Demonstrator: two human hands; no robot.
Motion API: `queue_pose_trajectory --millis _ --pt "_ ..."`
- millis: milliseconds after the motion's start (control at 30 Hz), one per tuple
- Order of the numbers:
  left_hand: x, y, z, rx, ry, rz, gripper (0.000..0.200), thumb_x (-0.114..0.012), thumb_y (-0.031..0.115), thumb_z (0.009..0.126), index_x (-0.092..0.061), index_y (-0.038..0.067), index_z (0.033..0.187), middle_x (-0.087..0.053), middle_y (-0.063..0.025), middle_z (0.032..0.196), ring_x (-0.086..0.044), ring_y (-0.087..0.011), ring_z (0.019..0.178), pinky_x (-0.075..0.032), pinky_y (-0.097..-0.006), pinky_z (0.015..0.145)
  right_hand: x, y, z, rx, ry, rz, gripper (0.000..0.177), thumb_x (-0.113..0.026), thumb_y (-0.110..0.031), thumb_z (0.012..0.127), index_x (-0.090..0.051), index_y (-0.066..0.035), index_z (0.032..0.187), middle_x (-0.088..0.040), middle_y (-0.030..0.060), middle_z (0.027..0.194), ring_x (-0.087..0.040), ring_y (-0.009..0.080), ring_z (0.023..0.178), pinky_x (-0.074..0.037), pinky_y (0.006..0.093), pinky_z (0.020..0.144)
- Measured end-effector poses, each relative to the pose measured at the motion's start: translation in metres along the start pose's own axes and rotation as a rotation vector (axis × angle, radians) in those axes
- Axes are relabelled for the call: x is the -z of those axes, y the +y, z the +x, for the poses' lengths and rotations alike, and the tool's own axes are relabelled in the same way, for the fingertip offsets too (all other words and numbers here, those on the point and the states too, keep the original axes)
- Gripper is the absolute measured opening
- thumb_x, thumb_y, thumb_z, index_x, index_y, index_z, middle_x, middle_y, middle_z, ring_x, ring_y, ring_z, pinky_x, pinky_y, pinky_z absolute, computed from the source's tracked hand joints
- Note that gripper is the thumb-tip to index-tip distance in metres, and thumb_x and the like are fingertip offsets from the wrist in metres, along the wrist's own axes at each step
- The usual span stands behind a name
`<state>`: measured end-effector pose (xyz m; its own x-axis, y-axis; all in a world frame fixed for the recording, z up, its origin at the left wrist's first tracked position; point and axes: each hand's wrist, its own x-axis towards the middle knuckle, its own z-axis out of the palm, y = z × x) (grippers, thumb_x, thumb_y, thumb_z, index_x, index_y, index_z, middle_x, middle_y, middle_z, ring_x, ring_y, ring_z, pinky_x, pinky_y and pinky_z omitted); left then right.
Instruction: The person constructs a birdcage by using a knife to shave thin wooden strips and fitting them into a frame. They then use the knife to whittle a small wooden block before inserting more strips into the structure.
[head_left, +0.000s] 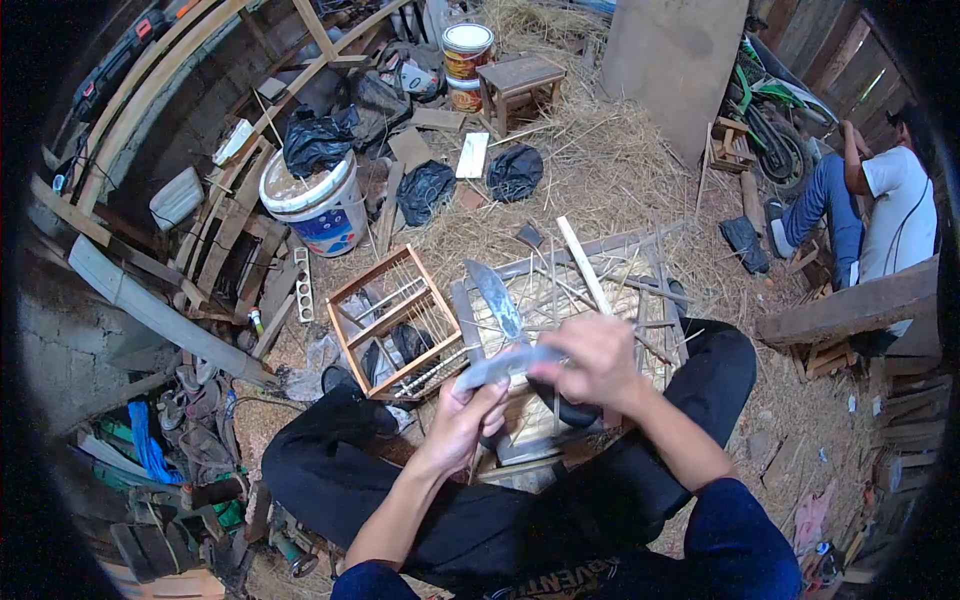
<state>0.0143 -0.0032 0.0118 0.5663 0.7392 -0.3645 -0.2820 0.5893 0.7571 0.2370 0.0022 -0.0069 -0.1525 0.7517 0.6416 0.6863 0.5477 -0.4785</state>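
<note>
A grey, flat, slightly curved blade-like piece (505, 366), smeared by motion, spans the space between my hands. My left hand (465, 425) is closed around its near end, thumb against its lower side. At the far end, my right hand (597, 360) is curled into a fist and blurred; what exactly its fingers grip is hidden. Just beyond them a broad knife blade (492, 297) lies on a wood-framed slatted panel (470, 325), its lower end hidden by the grey piece. Thin sticks (575, 293) and a pale wooden strip (583, 265) rest there too.
Left of the panel stands a small wooden cage-like frame (400, 320) with thin bars. Behind are a white bucket (325, 215), black plastic bags (425, 190), a stool (520, 80) and straw (620, 150). At right, a person (895, 210) sits near a motorbike (775, 130) and a beam (850, 308).
</note>
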Motion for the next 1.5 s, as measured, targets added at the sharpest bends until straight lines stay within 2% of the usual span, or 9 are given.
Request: queue_pose_trajectory --millis 167,267,367,533,667,833,1233,1400,1500 --pt "0.000 -0.001 0.001 0.006 0.001 0.011 0.045 -0.055 0.017 0.103 -0.046 0.005 0.146 -0.043 0.0076 0.075 -0.033 -0.0017 0.057 -0.028 -0.0186 0.049 0.008 0.019 0.001 -0.139 0.031 0.000 0.033 -0.079 -0.039 0.078 -0.072 -0.007 0.082 -0.068 0.0073 0.071 -0.066 0.0216 0.062 -0.049 0.0338 0.054" --pt "0.006 -0.009 0.002 -0.001 0.012 0.063 0.046 -0.055 0.018 0.103 -0.046 0.005 0.147 -0.046 0.0070 0.077 -0.033 -0.0018 0.058 -0.029 -0.0192 0.050 0.004 -0.007 0.005 0.045 -0.029 -0.004 0.030 -0.077 -0.036 0.081 -0.071 -0.006 0.083 -0.069 0.0085 0.073 -0.067 0.0225 0.062 -0.050 0.0329 0.055" --pt "0.005 -0.005 -0.001 -0.002 -0.064 0.091 0.044 -0.056 0.019 0.103 -0.049 0.004 0.144 -0.045 0.0078 0.075 -0.034 -0.0019 0.059 -0.029 -0.0196 0.051 0.013 0.027 0.006 -0.271 0.105 0.051 0.031 -0.080 -0.035 0.079 -0.071 -0.005 0.083 -0.069 0.0092 0.073 -0.067 0.0255 0.063 -0.051 0.0340 0.056" --pt "0.014 -0.009 0.004 -0.057 -0.014 0.339 0.045 -0.056 0.022 0.103 -0.050 0.005 0.144 -0.045 0.0091 0.073 -0.034 -0.0020 0.059 -0.028 -0.0204 0.052 0.012 -0.002 0.003 -0.044 -0.096 0.097 0.028 -0.080 -0.031 0.078 -0.072 -0.005 0.085 -0.070 0.0096 0.076 -0.068 0.0248 0.064 -0.052 0.0350 0.056" --pt "0.009 -0.001 -0.002 -0.082 0.015 0.316 0.040 -0.057 0.019 0.102 -0.056 0.003 0.139 -0.042 0.0098 0.072 -0.032 -0.0025 0.059 -0.025 -0.0217 0.053 0.016 0.024 0.002 -0.274 0.063 0.136 0.026 -0.078 -0.030 0.080 -0.072 -0.005 0.084 -0.070 0.0098 0.075 -0.068 0.0234 0.064 -0.051 0.0339 0.056" --pt "0.015 -0.007 0.002 -0.074 0.003 0.353 0.039 -0.058 0.020 0.102 -0.057 0.002 0.137 -0.041 0.0096 0.071 -0.033 -0.0024 0.058 -0.025 -0.0220 0.052 0.009 0.001 0.002 0.005 -0.017 0.089 0.030 -0.081 -0.035 0.077 -0.071 -0.007 0.080 -0.067 0.0074 0.071 -0.067 0.0242 0.062 -0.052 0.0336 0.057" --pt "0.010 -0.003 0.005 -0.068 -0.023 0.205 0.041 -0.055 0.016 0.103 -0.052 0.003 0.142 -0.039 0.0098 0.070 -0.030 -0.0021 0.056 -0.026 -0.0207 0.051 0.008 0.016 0.005 -0.053 0.043 0.050 0.030 -0.082 -0.036 0.075 -0.071 -0.008 0.078 -0.066 0.0061 0.067 -0.064 0.0214 0.058 -0.047 0.0330 0.052" --pt "0.011 -0.008 0.002 -0.094 0.009 0.233 0.023 -0.054 0.016 0.103 -0.063 -0.001 0.116 -0.040 0.0082 0.068 -0.032 -0.0018 0.056 -0.026 -0.0218 0.050 0.006 -0.001 0.004 0.032 -0.026 0.028 0.030 -0.081 -0.036 0.076 -0.071 -0.008 0.078 -0.065 0.0052 0.067 -0.064 0.0214 0.058 -0.047 0.0330 0.053" --pt "0.011 -0.008 0.003 -0.063 0.018 0.197 0.023 -0.056 0.014 0.102 -0.064 -0.001 0.117 -0.044 0.0089 0.070 -0.034 -0.0009 0.056 -0.027 -0.0209 0.050 0.005 0.012 0.005 -0.047 0.018 0.024 0.028 -0.078 -0.036 0.080 -0.070 -0.009 0.078 -0.065 0.0060 0.068 -0.063 0.0218 0.057 -0.046 0.0335 0.051"
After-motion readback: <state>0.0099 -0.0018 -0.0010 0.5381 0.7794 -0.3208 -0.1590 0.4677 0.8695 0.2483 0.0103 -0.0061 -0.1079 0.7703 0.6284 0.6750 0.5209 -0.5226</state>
